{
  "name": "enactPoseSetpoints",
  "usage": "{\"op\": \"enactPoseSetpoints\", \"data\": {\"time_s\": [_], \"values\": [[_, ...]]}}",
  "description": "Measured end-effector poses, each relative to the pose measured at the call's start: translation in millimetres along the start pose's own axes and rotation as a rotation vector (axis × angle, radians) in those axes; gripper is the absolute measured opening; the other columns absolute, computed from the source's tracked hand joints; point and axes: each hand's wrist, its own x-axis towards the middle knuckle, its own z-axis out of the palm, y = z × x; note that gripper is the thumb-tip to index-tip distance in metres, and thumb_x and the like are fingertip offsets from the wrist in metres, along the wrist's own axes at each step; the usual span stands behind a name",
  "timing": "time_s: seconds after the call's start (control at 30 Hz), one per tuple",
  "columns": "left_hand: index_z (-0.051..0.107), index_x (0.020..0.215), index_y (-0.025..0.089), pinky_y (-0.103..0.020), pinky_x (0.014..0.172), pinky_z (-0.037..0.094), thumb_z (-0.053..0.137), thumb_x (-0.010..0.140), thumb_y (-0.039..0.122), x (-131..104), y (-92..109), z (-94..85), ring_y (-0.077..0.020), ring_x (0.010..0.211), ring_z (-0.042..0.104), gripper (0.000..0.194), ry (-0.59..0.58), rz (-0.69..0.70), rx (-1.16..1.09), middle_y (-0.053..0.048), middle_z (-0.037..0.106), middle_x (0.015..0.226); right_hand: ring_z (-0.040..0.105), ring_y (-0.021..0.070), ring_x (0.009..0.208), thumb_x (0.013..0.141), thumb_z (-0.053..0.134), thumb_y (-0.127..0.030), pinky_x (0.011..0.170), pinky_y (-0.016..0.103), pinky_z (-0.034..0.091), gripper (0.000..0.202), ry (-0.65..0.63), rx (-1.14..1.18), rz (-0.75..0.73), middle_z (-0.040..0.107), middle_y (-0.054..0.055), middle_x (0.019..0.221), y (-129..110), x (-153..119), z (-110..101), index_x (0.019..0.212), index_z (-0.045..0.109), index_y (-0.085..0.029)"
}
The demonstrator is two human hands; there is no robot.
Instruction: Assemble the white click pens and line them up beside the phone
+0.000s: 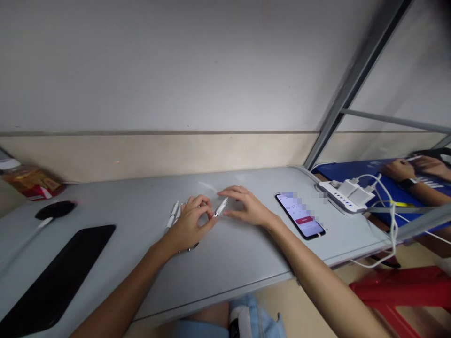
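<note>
Slightly tilted, a white and silver pen (pixel 221 206) is at the fingertips of my left hand (pixel 192 223), whose thumb and index finger close on its lower end. My right hand (pixel 248 206) is just to the right of the pen, thumb and fingers apart around its upper end, holding nothing I can see. More white pens (pixel 172 215) lie on the grey desk (pixel 225 272) behind and under my left hand, which partly hides them. Dark pen tips (pixel 193 247) stick out below that hand.
A lit phone (pixel 299 216) lies to the right, with a white power strip (pixel 343 197) and cables beyond it. At left are a black mat (pixel 59 277), a black round object (pixel 55 210) and a bottle (pixel 31 180). Another person's hands (pixel 398 170) are far right, above a red stool (pixel 405 286).
</note>
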Motion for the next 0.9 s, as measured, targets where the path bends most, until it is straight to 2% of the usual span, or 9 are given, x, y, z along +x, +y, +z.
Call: {"op": "enactPoseSetpoints", "data": {"time_s": [0.07,0.13,0.3,0.43,0.53,0.63,0.73,0.83,0.9], "values": [[0.059,0.08,0.021,-0.036,0.092,0.036,0.05,0.091,0.035,0.0,-0.4,-0.6,-0.0195,0.106,0.05,0.02,0.008,0.019,-0.009,-0.003,0.057,0.109,0.059,0.0179,0.101,0.091,0.058,-0.035,0.089,0.032,0.042,0.027,-0.051,0.077,0.009,0.066,0.005,0.112,-3.7,1.0,4.0,0.116,0.064,-0.028],[0.06,0.087,0.021,-0.036,0.091,0.035,0.046,0.094,0.036,0.4,-1.6,-0.3,-0.0187,0.104,0.052,0.021,0.033,0.014,0.021,-0.003,0.059,0.107,0.06,0.0151,0.085,0.092,0.055,-0.037,0.078,0.027,0.042,0.022,-0.051,0.096,0.096,0.068,0.004,0.096,-3.5,1.5,6.7,0.102,0.068,-0.022],[0.059,0.1,0.021,-0.036,0.084,0.033,0.038,0.098,0.035,2.5,-7.8,2.9,-0.019,0.094,0.056,0.025,0.076,0.03,0.163,-0.003,0.065,0.098,0.045,0.0108,0.061,0.089,0.056,-0.049,0.059,0.024,0.032,0.037,0.03,0.189,0.341,0.056,-0.001,0.064,3.7,1.9,7.8,0.079,0.068,-0.015],[0.057,0.1,0.019,-0.034,0.077,0.033,0.033,0.1,0.028,4.0,-13.0,4.0,-0.0196,0.086,0.055,0.026,0.118,0.063,0.233,-0.004,0.066,0.091,0.038,0.0088,0.052,0.089,0.048,-0.059,0.053,0.024,0.029,0.05,-0.093,0.56,0.534,0.046,-0.003,0.057,6.6,2.4,5.8,0.075,0.066,-0.014],[0.056,0.095,0.019,-0.033,0.072,0.033,0.033,0.099,0.025,4.0,-14.2,3.4,-0.0202,0.081,0.053,0.024,0.133,0.083,0.276,-0.004,0.064,0.085,0.036,0.0082,0.049,0.087,0.05,-0.059,0.05,0.024,0.027,0.05,-0.146,0.718,0.609,0.045,-0.003,0.056,7.3,2.7,4.9,0.073,0.064,-0.014],[0.054,0.085,0.019,-0.032,0.071,0.033,0.034,0.096,0.017,3.2,-14.3,3.3,-0.0198,0.076,0.053,0.023,0.134,0.094,0.294,-0.003,0.062,0.077,0.033,0.0084,0.049,0.087,0.05,-0.058,0.05,0.024,0.027,0.047,-0.129,0.73,0.547,0.04,-0.004,0.055,6.3,2.5,4.7,0.069,0.059,-0.015],[0.05,0.077,0.02,-0.031,0.07,0.036,0.035,0.089,0.007,2.1,-17.2,4.3,-0.0187,0.071,0.054,0.023,0.116,0.078,0.259,-0.002,0.061,0.072,0.035,0.0095,0.053,0.091,0.048,-0.053,0.054,0.024,0.028,0.044,-0.081,0.534,0.411,0.041,-0.004,0.056,3.0,1.7,4.8,0.069,0.058,-0.016],[0.05,0.077,0.021,-0.029,0.067,0.037,0.036,0.089,0.01,1.7,-22.9,5.6,-0.0177,0.068,0.054,0.021,0.083,0.019,0.166,-0.001,0.061,0.071,0.042,0.011,0.061,0.093,0.05,-0.043,0.059,0.024,0.032,0.033,0.02,0.269,0.25,0.051,-0.001,0.065,-0.1,1.2,5.6,0.079,0.064,-0.016],[0.051,0.081,0.021,-0.028,0.065,0.037,0.035,0.094,0.018,2.4,-25.8,6.4,-0.0169,0.067,0.054,0.021,0.072,-0.018,0.097,0.0,0.059,0.07,0.05,0.0124,0.071,0.092,0.052,-0.037,0.064,0.024,0.036,0.024,0.086,0.218,0.178,0.062,0.003,0.083,0.0,1.1,7.2,0.094,0.067,-0.018]]}}
